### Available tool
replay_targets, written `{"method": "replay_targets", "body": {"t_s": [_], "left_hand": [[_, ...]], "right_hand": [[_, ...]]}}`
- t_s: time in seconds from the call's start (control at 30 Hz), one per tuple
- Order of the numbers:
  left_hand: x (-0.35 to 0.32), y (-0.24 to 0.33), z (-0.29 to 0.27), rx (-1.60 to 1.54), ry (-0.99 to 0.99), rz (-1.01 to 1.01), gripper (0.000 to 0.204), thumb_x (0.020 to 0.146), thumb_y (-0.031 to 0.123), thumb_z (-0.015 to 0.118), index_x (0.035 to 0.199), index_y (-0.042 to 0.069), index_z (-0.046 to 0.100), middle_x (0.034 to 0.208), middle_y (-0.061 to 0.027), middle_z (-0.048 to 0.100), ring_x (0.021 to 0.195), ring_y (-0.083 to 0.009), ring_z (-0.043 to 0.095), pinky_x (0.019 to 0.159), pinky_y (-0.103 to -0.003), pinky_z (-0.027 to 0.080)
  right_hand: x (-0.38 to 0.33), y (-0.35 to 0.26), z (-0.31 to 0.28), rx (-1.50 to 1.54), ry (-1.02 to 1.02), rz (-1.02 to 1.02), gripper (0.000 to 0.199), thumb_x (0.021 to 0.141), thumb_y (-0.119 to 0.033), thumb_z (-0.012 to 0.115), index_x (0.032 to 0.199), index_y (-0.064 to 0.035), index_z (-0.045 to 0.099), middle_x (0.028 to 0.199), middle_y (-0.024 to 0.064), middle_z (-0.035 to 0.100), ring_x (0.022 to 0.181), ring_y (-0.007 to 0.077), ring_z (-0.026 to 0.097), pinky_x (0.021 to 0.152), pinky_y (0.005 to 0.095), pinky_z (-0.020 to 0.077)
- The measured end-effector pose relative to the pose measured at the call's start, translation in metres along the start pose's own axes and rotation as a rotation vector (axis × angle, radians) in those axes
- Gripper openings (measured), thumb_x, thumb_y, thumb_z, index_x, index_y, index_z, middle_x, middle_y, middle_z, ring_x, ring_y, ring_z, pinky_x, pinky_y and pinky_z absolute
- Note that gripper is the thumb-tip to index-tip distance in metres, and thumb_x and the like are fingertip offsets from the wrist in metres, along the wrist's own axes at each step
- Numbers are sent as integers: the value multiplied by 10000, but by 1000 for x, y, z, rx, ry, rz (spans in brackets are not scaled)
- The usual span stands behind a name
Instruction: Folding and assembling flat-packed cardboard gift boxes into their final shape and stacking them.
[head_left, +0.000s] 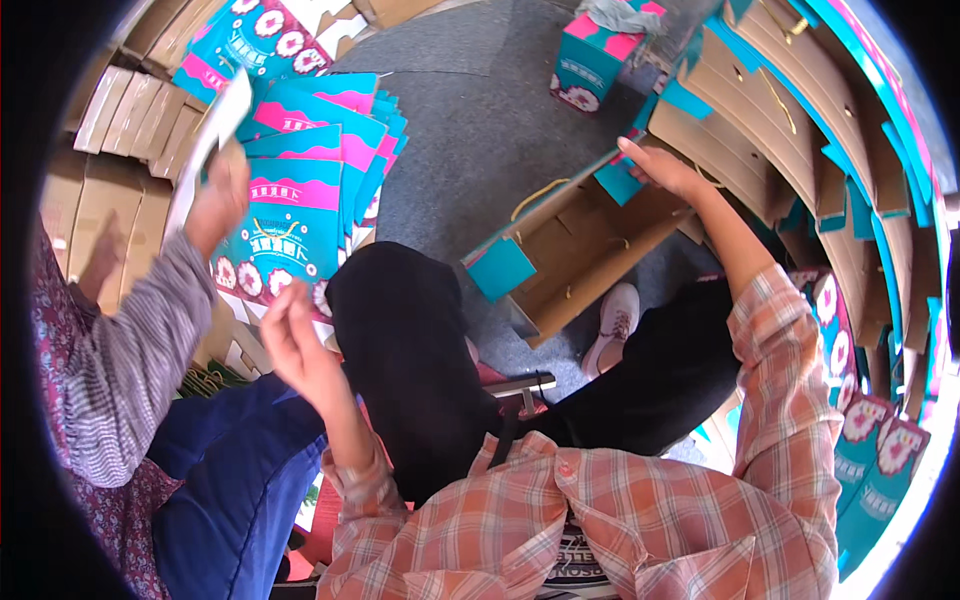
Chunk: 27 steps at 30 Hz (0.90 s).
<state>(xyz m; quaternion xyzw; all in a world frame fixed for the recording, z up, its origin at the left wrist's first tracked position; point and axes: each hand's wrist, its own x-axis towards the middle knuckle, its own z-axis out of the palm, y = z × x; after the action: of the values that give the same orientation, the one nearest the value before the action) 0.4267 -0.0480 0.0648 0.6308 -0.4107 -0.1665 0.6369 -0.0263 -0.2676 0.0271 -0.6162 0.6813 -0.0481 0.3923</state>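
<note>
My right hand (660, 170) is closed on the far right corner of a cardboard gift box (580, 260). The box stands open, tilted, above the floor between my knees, with brown inner walls, teal flaps and a yellow cord handle. My left hand (300, 345) is raised beside my left knee with nothing in it, its fingers loosely stretched and partly apart. Nearest to it is a fanned stack of flat teal and pink printed cartons (300, 215).
At my left, a co-worker's hand (220, 200) holds a pale flat carton (212, 140) edge-on. Brown cardboard bundles (130, 115) lie behind it. Rows of open boxes (760, 120) curve along the right. A finished teal box (590, 65) with grey cloth on top stands on the floor ahead.
</note>
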Motion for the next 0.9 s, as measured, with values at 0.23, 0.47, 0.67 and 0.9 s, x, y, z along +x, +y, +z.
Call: {"method": "replay_targets", "body": {"t_s": [0.23, 0.47, 0.67, 0.9], "left_hand": [[-53, 58, 85, 649, -623, 426, 612, 779, 183, 709, 1306, 16, 446, 1336, -243, 429, 1246, -380, 410, 1018, -441, 342], [-63, 4, 130, 1140, -695, 348, 765, 702, 283, 782, 1317, 16, 415, 1394, -232, 373, 1286, -364, 367, 1011, -464, 331], [-58, 4, 159, 1253, -899, 397, 468, 645, 319, 797, 958, 63, 562, 1036, -108, 583, 1052, -282, 540, 875, -419, 428], [-53, -16, 166, 1082, -1155, 571, 527, 675, 261, 784, 1050, 17, 506, 1089, -162, 554, 988, -316, 586, 757, -418, 492]], "right_hand": [[12, -17, 27, -65, -180, -66, 1003, 792, -825, 270, 1286, 14, 512, 1260, 232, 539, 1121, 314, 541, 994, 419, 381], [-25, -40, 18, 22, -200, -103, 1071, 759, -854, 250, 1330, 24, 473, 1391, 234, 418, 1312, 325, 384, 1092, 418, 261], [-10, -23, 19, 215, -151, 16, 1095, 743, -852, 302, 1350, 49, 430, 1372, 267, 422, 1288, 355, 405, 1075, 448, 282], [7, -11, 24, 63, -64, -40, 908, 795, -702, 516, 1177, 121, 555, 1289, 260, 494, 1222, 316, 464, 1015, 375, 358]]}}
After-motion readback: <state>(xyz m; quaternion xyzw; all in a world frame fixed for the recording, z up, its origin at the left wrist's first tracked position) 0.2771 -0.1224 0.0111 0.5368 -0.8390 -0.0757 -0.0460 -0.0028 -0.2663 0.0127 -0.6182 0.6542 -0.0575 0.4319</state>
